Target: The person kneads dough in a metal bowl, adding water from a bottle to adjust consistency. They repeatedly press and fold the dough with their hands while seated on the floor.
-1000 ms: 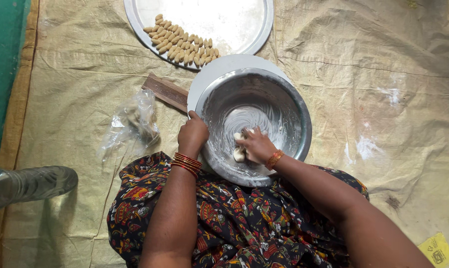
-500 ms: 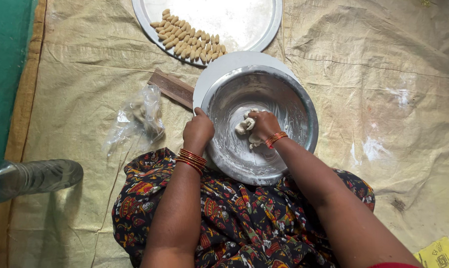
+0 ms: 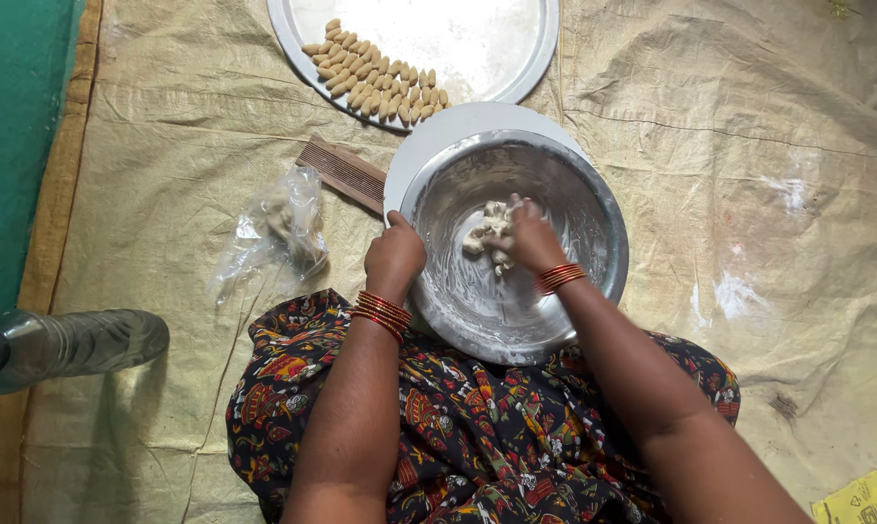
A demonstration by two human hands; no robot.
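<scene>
Dough [image 3: 487,236] in steel bowl [image 3: 594,291], right hand [image 3: 534,238] grip pinching it, left hand [image 3: 394,260] grip clamped on rim; clear bag [image 3: 278,233] left.

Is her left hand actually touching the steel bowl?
Touching. The head view shows the left hand gripping the near-left rim of the steel bowl, fingers curled over its edge with no gap.

Round metal tray [image 3: 516,58] above the steel bowl [image 3: 594,204]: top cut off by frame edge. Plastic bottle [image 3: 75,342] left of bowl: cap end cropped. Right hand [image 3: 531,238] covers part of the dough [image 3: 485,233]; fingertips hidden. Clear bag [image 3: 278,228] contents unreadable. Yellow packet [image 3: 860,503], lower right, cropped.
</scene>
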